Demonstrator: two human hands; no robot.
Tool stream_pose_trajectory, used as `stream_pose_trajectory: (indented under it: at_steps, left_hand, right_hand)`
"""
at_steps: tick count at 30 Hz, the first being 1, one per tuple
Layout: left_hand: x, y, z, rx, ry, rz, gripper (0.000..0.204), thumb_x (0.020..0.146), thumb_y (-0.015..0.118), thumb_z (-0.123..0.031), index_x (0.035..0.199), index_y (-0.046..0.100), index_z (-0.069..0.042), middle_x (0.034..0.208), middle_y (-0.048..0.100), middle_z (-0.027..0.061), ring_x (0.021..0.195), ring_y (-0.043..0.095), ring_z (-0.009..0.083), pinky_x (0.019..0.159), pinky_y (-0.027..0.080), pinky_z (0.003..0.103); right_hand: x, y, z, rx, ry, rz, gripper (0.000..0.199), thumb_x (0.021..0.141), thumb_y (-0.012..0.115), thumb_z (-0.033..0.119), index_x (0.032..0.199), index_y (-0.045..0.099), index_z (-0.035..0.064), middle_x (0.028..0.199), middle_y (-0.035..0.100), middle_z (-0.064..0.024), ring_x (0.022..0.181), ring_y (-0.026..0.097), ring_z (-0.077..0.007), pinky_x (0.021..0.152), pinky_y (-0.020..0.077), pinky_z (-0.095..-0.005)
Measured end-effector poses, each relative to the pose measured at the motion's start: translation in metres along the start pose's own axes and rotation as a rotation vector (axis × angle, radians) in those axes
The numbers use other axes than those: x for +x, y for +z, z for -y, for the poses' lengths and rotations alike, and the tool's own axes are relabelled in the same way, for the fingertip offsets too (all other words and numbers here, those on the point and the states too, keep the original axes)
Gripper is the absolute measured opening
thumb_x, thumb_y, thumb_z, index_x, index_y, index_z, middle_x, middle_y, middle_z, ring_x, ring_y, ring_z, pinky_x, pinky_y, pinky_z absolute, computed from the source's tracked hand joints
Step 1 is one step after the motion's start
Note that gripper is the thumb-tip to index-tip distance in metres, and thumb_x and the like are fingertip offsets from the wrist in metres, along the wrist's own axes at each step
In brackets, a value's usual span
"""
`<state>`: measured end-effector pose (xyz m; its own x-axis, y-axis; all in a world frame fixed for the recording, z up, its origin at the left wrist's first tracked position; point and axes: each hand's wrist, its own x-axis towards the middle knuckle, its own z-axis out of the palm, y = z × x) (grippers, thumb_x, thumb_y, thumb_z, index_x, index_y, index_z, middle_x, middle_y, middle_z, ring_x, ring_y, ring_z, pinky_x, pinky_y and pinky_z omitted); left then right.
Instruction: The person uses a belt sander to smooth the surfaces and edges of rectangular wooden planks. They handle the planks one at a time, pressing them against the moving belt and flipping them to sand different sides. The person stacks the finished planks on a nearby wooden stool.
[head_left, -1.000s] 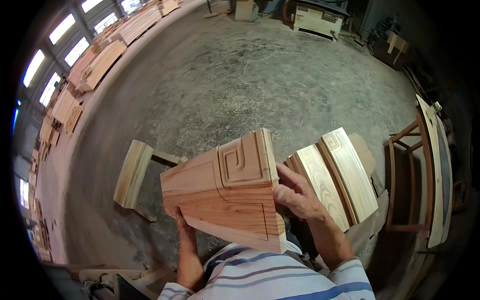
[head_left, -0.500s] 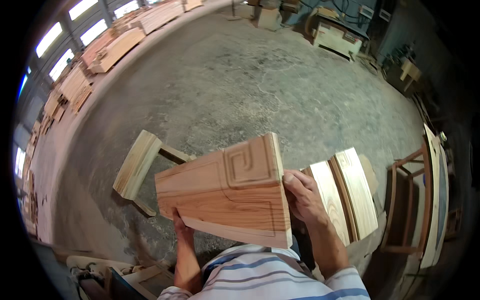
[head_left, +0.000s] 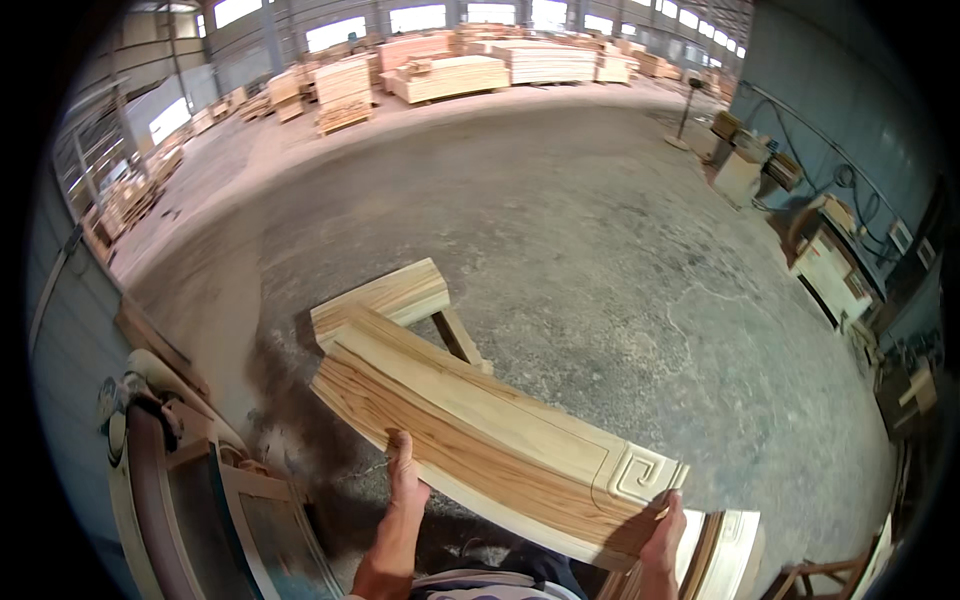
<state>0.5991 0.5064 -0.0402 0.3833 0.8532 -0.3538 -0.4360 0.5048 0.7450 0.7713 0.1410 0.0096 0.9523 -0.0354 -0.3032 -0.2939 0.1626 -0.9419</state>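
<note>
Head view, left to right: at the left edge stands a belt sander [head_left: 150,440], its dark band running beside a pale frame, close to the person's left side. Just right of it the left hand [head_left: 404,480] comes up from the lower edge, thumb over the near edge and fingers tucked beneath the carved wooden board [head_left: 480,440], gripping it from below near its middle, probably to bear the weight. The board is long, gently curved and held slantwise off the floor, its far end up and to the left, its near end low and to the right, where a squared spiral carving [head_left: 640,478] is cut into the face. The right hand [head_left: 662,535] closes on that carved end from underneath, so both hands share the load and keep the face turned upward. Behind the board, a low wooden stool-like piece [head_left: 395,300] rests on the concrete floor [head_left: 560,230]. At lower right, more carved boards [head_left: 725,550] lie below the held end. Far back, stacks of lumber [head_left: 450,75] sit in piles; no container with visible contents shows.
</note>
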Motion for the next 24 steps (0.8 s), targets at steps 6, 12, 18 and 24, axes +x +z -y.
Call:
stream_pose_trajectory:
  at_steps: [6, 12, 18, 24]
  left_hand:
    - [-0.024, 0.040, -0.044, -0.189, 0.088, 0.183, 0.090, 0.073, 0.060, -0.066, 0.141, 0.030, -0.015, 0.141, 0.038, 0.0051, 0.128, 0.036, 0.0265, 0.106, 0.031, 0.046]
    - [-0.062, 0.024, -0.062, -0.364, 0.356, 0.086, 0.083, 0.081, 0.044, -0.069, 0.142, 0.028, -0.015, 0.141, 0.038, 0.0078, 0.128, 0.036, 0.0278, 0.104, 0.032, 0.048]
    - [-0.105, 0.048, -0.056, -0.533, 0.466, -0.382, 0.088, 0.078, 0.036, -0.078, 0.140, 0.029, -0.016, 0.138, 0.036, 0.0086, 0.125, 0.038, 0.0259, 0.103, 0.034, 0.045]
    - [-0.156, 0.003, -0.066, -0.735, 0.714, -0.321, 0.088, 0.078, 0.039, -0.077, 0.143, 0.023, -0.018, 0.143, 0.029, 0.0081, 0.130, 0.031, 0.0261, 0.105, 0.032, 0.044]
  right_hand:
    - [0.073, 0.067, -0.005, -0.096, -0.177, 0.181, 0.057, 0.098, 0.033, 0.043, 0.119, 0.051, -0.0062, 0.115, 0.056, -0.0146, 0.104, 0.049, -0.0221, 0.094, 0.0345, -0.0345]
    - [0.137, 0.127, -0.032, 0.308, -0.047, 0.465, 0.068, 0.094, 0.033, 0.055, 0.133, 0.037, -0.0012, 0.127, 0.047, -0.0146, 0.116, 0.043, -0.0248, 0.098, 0.0350, -0.0372]
    - [0.121, 0.148, 0.033, -0.035, -0.047, 0.556, 0.083, 0.091, 0.025, 0.064, 0.144, 0.017, 0.0007, 0.143, 0.026, -0.0236, 0.130, 0.032, -0.0340, 0.104, 0.0308, -0.0458]
    - [0.114, 0.188, 0.003, -0.140, -0.139, 0.796, 0.081, 0.091, 0.025, 0.065, 0.142, 0.023, 0.0020, 0.138, 0.035, -0.0227, 0.127, 0.036, -0.0325, 0.103, 0.0295, -0.0429]
